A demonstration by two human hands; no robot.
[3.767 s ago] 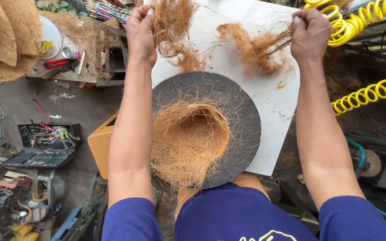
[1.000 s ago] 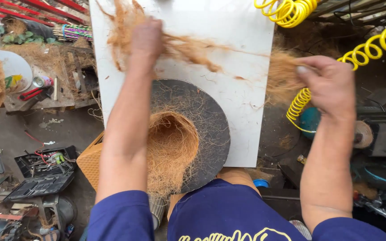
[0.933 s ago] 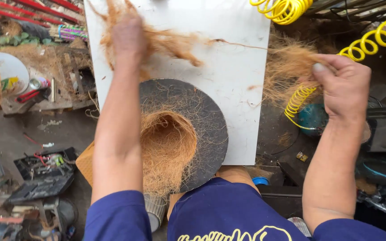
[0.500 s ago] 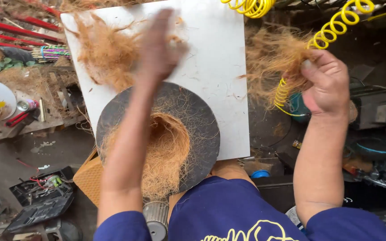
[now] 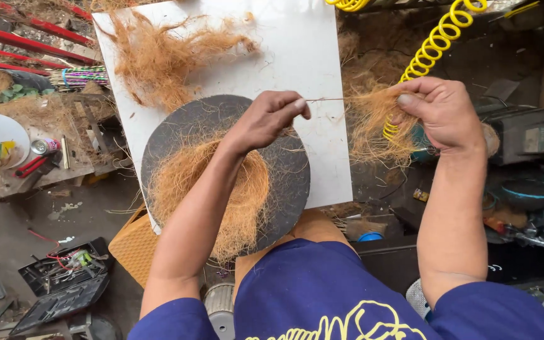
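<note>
Head view: a cluttered workshop floor surrounds a white worktop (image 5: 322,75) carrying a dark round disc (image 5: 284,182) with a nest of coir fibre (image 5: 221,189) in its hollow. The left hand (image 5: 269,116) has its grip pinched shut on a thin strand (image 5: 328,99) drawn from the fibre tuft (image 5: 373,123), which the right hand (image 5: 442,113) clutches tightly beside the worktop's edge. Pulled too hard, that strand would likely snap or drag the tuft loose.
</note>
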